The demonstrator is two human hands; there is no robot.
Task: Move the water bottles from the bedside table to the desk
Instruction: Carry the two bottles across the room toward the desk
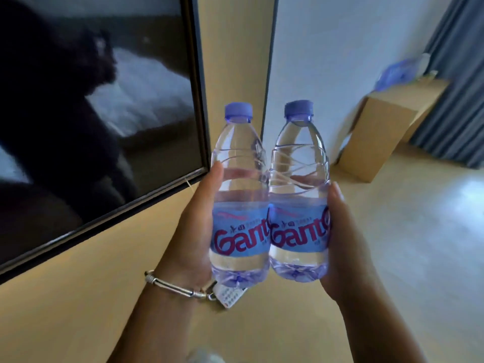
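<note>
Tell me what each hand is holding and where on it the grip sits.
The left hand holds the left water bottle around its labelled lower body. The right hand holds the right water bottle the same way. The bottles are upright and side by side.

Both forearms are bare with no sleeves in view, the left hand (195, 226) and right hand (345, 247) wear no rings or gloves, and the left wrist carries a silver bangle (175, 285) with coiled wire wraps and a small clasp.
</note>
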